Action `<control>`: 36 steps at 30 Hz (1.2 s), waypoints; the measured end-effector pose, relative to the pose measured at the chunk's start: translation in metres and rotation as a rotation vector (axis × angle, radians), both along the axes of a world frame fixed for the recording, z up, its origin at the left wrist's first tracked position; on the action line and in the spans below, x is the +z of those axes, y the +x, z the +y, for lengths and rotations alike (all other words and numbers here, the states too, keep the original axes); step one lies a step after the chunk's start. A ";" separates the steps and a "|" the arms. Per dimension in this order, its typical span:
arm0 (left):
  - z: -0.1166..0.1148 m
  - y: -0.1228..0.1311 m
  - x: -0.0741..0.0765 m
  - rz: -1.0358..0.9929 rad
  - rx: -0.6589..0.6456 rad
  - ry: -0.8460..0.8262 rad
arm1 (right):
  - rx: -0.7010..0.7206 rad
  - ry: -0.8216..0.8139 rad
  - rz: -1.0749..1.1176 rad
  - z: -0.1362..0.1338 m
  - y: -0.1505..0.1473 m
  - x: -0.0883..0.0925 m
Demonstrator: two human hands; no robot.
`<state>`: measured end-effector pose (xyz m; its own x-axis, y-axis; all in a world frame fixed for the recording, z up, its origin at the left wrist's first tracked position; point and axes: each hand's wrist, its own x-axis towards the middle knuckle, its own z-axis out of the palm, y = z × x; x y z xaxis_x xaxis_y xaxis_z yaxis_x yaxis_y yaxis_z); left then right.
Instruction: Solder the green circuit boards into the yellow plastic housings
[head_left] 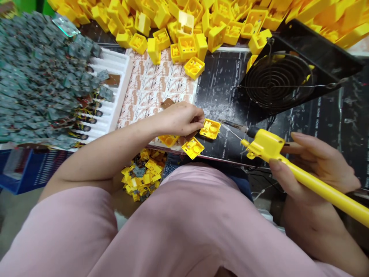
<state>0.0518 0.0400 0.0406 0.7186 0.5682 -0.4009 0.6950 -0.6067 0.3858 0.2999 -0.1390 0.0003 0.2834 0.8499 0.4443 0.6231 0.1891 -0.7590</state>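
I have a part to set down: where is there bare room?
Bare black mat shows between the patterned paper and the fan. Paper also shows bare between the white tray, left forearm and yellow heap, bar a brown piece. Crowded: that heap, and the cases by the left hand.

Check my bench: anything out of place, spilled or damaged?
Nothing looks clearly damaged. The oddest spot is below the bench, where yellow parts and grey pieces lie jumbled together; whether they're spilled or in a container, I can't tell.
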 end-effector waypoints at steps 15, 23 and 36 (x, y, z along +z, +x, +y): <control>0.000 0.005 0.003 0.051 -0.001 0.006 | 0.083 -0.053 0.053 0.000 0.001 0.001; 0.000 0.011 0.005 0.150 0.003 0.012 | 0.278 0.071 -0.093 0.006 -0.006 0.008; 0.001 0.013 0.006 0.193 -0.012 0.026 | 0.576 0.225 -0.366 0.034 -0.003 0.016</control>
